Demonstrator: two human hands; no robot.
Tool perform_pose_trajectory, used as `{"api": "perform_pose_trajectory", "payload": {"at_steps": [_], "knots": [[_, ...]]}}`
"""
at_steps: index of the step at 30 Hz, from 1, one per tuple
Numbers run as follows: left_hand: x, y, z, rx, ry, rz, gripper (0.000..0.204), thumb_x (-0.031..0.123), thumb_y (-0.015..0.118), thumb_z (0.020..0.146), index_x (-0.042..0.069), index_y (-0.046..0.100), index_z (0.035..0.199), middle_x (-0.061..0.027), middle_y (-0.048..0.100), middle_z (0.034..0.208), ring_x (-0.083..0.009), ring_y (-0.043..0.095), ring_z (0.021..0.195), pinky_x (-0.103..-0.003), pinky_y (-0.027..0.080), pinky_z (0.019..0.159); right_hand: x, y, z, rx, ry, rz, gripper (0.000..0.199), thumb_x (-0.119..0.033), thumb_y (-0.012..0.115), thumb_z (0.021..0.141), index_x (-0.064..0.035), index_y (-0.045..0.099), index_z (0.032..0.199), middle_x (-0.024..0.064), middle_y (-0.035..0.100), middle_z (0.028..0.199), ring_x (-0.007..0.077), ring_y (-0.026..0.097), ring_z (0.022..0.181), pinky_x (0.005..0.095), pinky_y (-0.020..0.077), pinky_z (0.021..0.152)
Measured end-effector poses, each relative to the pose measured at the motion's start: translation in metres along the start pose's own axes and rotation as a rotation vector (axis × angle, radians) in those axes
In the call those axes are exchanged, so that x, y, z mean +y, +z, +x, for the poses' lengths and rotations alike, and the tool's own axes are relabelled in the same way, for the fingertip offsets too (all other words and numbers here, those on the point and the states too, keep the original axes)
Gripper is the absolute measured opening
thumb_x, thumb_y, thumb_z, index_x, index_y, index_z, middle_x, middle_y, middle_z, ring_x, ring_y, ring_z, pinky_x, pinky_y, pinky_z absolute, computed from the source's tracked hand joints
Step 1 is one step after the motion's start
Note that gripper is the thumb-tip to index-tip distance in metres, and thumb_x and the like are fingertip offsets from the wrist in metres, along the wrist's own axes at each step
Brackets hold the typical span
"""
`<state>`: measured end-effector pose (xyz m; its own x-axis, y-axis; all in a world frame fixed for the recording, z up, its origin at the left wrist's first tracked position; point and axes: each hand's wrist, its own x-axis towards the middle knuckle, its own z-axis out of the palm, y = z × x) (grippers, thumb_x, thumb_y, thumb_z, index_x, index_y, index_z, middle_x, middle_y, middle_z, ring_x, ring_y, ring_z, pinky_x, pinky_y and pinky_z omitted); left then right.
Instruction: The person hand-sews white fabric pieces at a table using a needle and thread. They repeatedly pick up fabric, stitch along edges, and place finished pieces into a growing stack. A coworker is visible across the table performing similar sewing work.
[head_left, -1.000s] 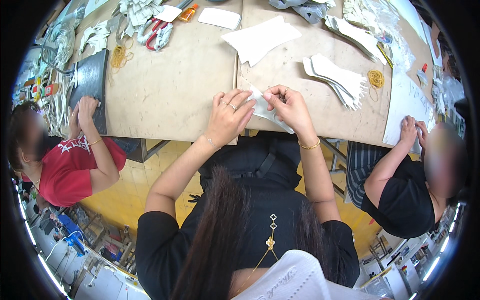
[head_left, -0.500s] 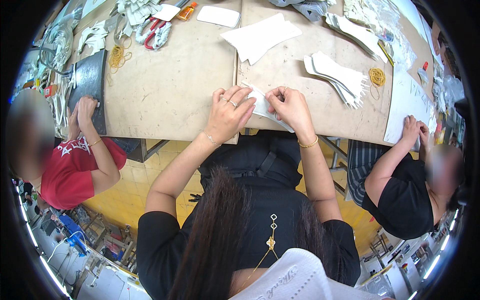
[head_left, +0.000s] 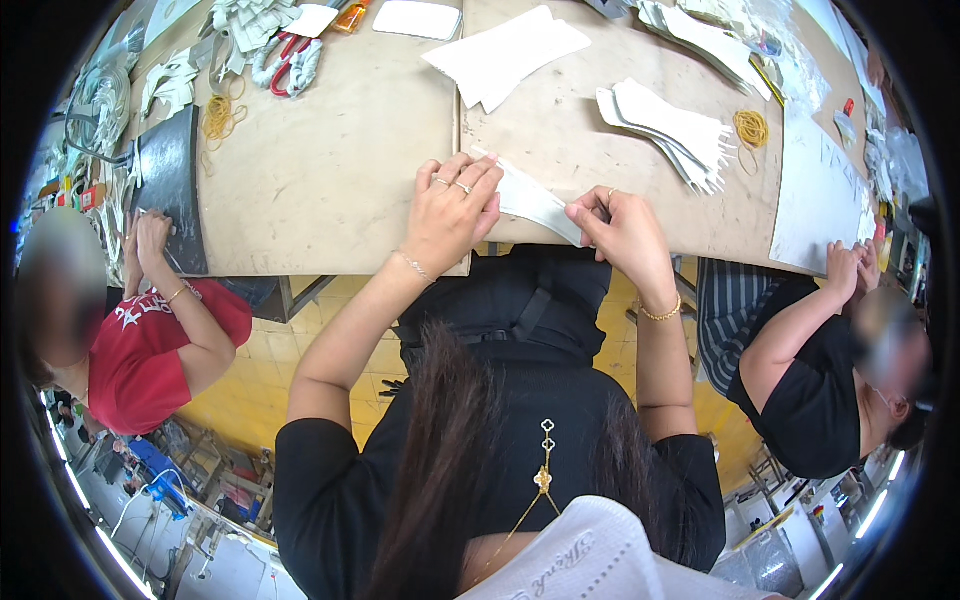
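A narrow white piece [head_left: 535, 203] of thin sheet material, possibly leather or fabric, lies slantwise at the near table edge in front of me. My left hand [head_left: 455, 208] curls over its upper-left end, fingers and thumb pressed on it. At its lower-right end my right hand [head_left: 622, 232] pinches it between thumb and bent fingers, right at the table's edge. Farther back lie flat white cut pieces [head_left: 510, 55], overlapping. To the right is a fanned stack of white pieces [head_left: 665, 130] with fringed ends.
Yellow rubber bands [head_left: 750, 128] lie beside the fringed stack, more bands [head_left: 222, 118] at left. Red-handled scissors [head_left: 292, 65], an orange bottle [head_left: 350, 17] and a white card [head_left: 418, 19] sit far back. Co-workers sit on both sides, one in a red shirt [head_left: 145, 350], one in black [head_left: 800, 400].
My right hand has slid right and slightly down along the white piece to its end, uncovering more of it. My left hand stays on the other end. The view has shifted slightly.
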<state>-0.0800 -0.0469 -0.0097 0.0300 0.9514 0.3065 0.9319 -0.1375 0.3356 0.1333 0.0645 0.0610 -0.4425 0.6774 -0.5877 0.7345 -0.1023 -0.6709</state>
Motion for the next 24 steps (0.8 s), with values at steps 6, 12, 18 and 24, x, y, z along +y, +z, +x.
{"api": "perform_pose_trajectory", "payload": {"at_steps": [6,12,18,24], "knots": [[0.001,0.001,0.0,-0.046,0.009,0.032,0.05,0.014,0.07,0.083,0.011,0.062,0.131,-0.004,0.062,0.126,-0.0232,0.054,0.117,-0.043,0.038,0.099,0.023,0.02,-0.007,0.048,0.055,0.201,0.028,-0.025,0.067,0.095,0.0012,0.068,0.086,0.0037,0.066,0.063,0.0082,0.056,0.048,0.0257,0.0447,0.047],[0.0,0.005,-0.003,-0.095,0.043,0.103,0.054,0.02,0.073,0.081,0.018,0.061,0.134,-0.005,0.058,0.132,-0.025,0.051,0.119,-0.047,0.038,0.099,0.033,0.023,-0.003,0.078,0.056,0.235,0.026,-0.026,0.068,0.095,-0.0012,0.067,0.087,0.0014,0.065,0.064,0.0042,0.05,0.047,0.0215,0.0393,0.044],[0.008,0.003,-0.005,-0.142,0.069,0.157,0.056,0.032,0.073,0.082,0.035,0.06,0.136,-0.0101,0.053,0.136,-0.0316,0.048,0.121,-0.048,0.038,0.098,0.031,0.022,-0.002,0.073,0.044,0.19,0.025,-0.024,0.066,0.094,-0.0004,0.067,0.084,0.004,0.066,0.063,0.0089,0.056,0.048,0.0269,0.0446,0.047],[0.015,0.0,-0.001,-0.178,0.116,0.218,0.056,0.038,0.073,0.083,0.045,0.058,0.137,-0.0194,0.05,0.137,-0.0375,0.047,0.12,-0.049,0.04,0.097,0.031,0.017,0.003,0.043,0.04,0.173,0.027,-0.027,0.068,0.094,-0.0013,0.066,0.086,0.0031,0.065,0.064,0.0069,0.054,0.049,0.0239,0.0431,0.045]]}}
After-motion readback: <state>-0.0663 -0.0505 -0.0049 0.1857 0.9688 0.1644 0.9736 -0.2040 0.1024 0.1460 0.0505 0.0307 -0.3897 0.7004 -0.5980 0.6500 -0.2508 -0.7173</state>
